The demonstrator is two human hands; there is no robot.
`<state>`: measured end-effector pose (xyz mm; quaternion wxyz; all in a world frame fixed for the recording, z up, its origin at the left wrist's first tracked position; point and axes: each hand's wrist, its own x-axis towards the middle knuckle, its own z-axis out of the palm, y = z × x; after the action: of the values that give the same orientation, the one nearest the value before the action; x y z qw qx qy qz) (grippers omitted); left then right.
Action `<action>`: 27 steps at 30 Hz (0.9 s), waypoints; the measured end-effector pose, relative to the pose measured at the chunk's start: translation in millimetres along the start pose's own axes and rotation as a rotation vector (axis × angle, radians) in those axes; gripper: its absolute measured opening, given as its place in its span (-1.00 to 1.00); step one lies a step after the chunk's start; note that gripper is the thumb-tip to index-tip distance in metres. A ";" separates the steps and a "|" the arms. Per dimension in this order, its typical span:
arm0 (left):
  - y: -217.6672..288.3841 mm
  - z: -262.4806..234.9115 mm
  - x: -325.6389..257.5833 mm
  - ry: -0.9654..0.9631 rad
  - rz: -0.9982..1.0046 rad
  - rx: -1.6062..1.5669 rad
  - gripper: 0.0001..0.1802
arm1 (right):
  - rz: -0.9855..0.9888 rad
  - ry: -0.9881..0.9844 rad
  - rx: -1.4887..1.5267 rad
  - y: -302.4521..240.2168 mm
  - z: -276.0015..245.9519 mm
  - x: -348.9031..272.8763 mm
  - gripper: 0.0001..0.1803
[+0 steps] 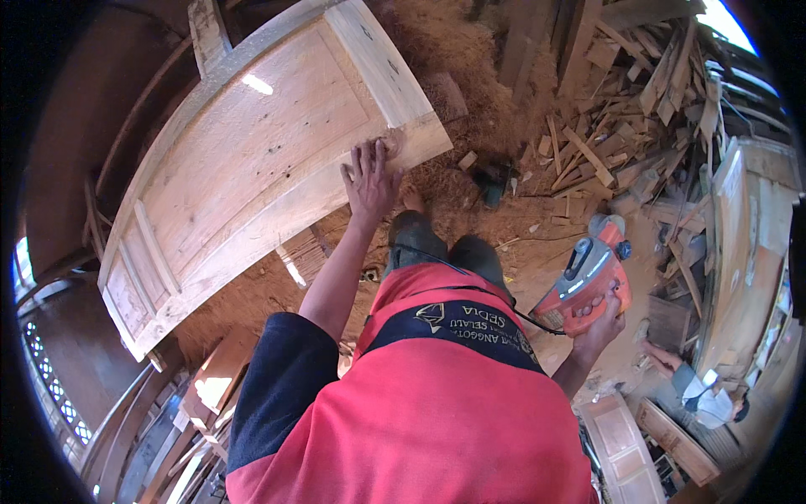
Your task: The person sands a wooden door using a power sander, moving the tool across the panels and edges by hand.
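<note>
My left hand (373, 185) lies flat on a pale wooden door-like panel (252, 151), fingers spread, near its right end. The panel has a raised frame, inset boards, narrow cross strips and a few dark knots. Its near edge slants down to the left. Off to my right side, well apart from the panel, my right hand (606, 312) grips the rear handle of a red corded power tool (579, 290). It looks like a planer or a belt sander, with a dark front knob and a grey rounded nose. A black cord runs from its back toward my waist.
Offcuts (588, 160) are heaped at the far right, beside shavings (445, 50) on the floor. Another person (709, 399) sits at the right, near a long wooden piece (730, 269). Smaller panels (621, 445) stand at lower right; boards (214, 391) lie at lower left.
</note>
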<state>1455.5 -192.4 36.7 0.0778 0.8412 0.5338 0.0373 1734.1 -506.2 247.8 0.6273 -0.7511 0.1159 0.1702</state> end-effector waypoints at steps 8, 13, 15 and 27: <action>2.6 -13.9 22.3 -0.101 -0.080 -0.067 -0.11 | 0.014 -0.185 -0.143 -35.2 93.8 55.8 -0.89; 14.4 -12.0 7.1 -0.023 -0.088 -0.099 -0.28 | -0.032 -0.485 -0.242 -44.3 164.1 105.4 -0.82; 31.6 -7.5 -14.8 0.032 -0.085 -0.190 -0.34 | -0.051 -0.677 -0.339 -53.4 198.9 110.6 -0.82; 106.9 2.1 -105.3 -0.593 -0.651 -0.985 -0.51 | -0.058 -1.255 -0.563 -55.8 346.1 106.3 -0.73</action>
<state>1506.2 -332.5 54.9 0.6046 0.4773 0.6373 0.0185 1814.8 -151.9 201.8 0.3609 -0.6474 -0.3381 0.5799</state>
